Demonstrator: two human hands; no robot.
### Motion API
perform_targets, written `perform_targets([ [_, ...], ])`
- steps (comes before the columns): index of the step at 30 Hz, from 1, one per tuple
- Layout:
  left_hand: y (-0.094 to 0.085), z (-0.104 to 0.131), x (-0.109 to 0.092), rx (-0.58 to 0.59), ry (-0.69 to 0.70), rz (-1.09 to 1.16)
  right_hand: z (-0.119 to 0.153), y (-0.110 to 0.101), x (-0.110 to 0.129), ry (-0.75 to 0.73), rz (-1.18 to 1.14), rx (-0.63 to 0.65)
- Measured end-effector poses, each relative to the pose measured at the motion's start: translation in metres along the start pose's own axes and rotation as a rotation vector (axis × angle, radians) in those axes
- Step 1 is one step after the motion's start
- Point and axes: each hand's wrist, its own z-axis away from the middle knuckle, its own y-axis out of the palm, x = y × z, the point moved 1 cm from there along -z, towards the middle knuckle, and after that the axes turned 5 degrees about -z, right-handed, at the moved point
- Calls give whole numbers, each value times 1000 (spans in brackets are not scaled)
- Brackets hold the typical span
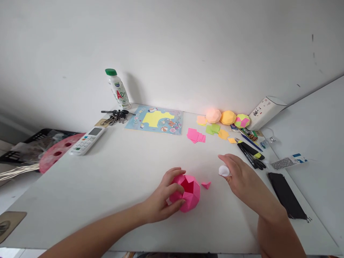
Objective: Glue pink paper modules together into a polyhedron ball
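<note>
Clamping the left side of a hollow, faceted ball of pink paper [192, 202] at the near middle of the white tabletop [120, 161], with the curled fingers and thumb of the left hand [158, 204] around a jagged, upward-facing opening. Just right of the ball, lying loose, a small folded pink paper piece [206, 185]. Farther right, gripping a small white rounded object [224, 171] in the closed right hand [245, 179]; too hidden to identify. Could dent or split the thin opening by pressing too hard with the left fingers. Could also sweep the loose piece away, or crease it, through a low pass of the right hand. Beyond, on the far right: pink paper squares [194, 134], green paper slips [213, 129], and a row of peach [213, 115], yellow-orange [228, 117] and multicoloured [242, 121] faceted balls. At far left, near a white bottle with a green cap [120, 94], a white remote control [87, 141].
</note>
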Motion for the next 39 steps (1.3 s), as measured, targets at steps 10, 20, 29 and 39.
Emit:
perform_targets([
  [10, 6, 5, 5, -8, -28, 27, -4, -14, 6, -59, -312, -467],
  [20, 2, -1, -5, 59, -64, 41, 1, -12, 33, 6, -798, -469],
  [29, 4, -2, -9, 27, -54, 83, -7, 10, 43, 24, -648, -320],
  [39, 4, -4, -9, 20, -89, 16, -12, 18, 49, 15, -557, -324],
])
